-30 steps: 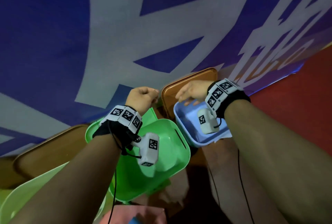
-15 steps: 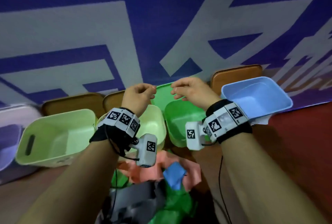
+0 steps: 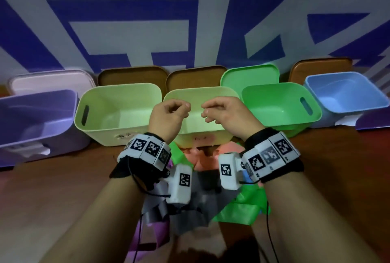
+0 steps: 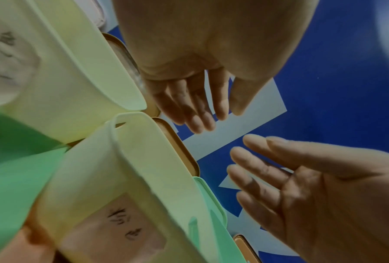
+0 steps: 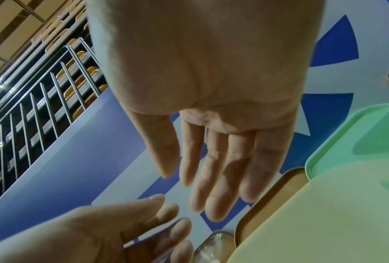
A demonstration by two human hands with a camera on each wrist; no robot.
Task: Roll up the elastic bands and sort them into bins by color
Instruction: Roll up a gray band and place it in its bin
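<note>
Both hands up over the middle yellow bin [image 3: 200,94], nothing in either. Left hand [image 3: 166,115] looks loosely curled from the head view, but the wrist view shows its fingers [image 4: 189,110] straight and relaxed, thumb apart from them. Right hand [image 3: 228,113] likewise: fingers [image 5: 220,178] extended, slightly spread, no band between them. Fingertips of the two hands are near each other, not touching.

Bins in a row along the wall, left to right: purple bin [image 3: 38,115], light green bin [image 3: 118,113], yellow bin, green bin [image 3: 278,104], blue bin [image 3: 346,92]. No band visible in any of them. The light green and green bins each have a handle slot in the side wall. Lids lean behind them against the wall: a pale pink lid [image 3: 50,81], two brown lids [image 3: 133,76], a green lid [image 3: 250,75], and another brown lid [image 3: 320,66] at far right. The yellow bin has a pink label [image 4: 112,229] with handwriting on its front; can't read it.

Bands are in a loose heap on the table [image 3: 52,189], just in front of the yellow bin and below the wrists: orange band [image 3: 202,157] nearest the bin, grey band [image 3: 198,203] in the middle, green band [image 3: 242,208] to the right, purple band [image 3: 152,233] toward the near edge. All unrolled and overlapping. Wrist cameras partly cover the heap.

Wall [image 3: 190,30] behind is white with blue graphics.
</note>
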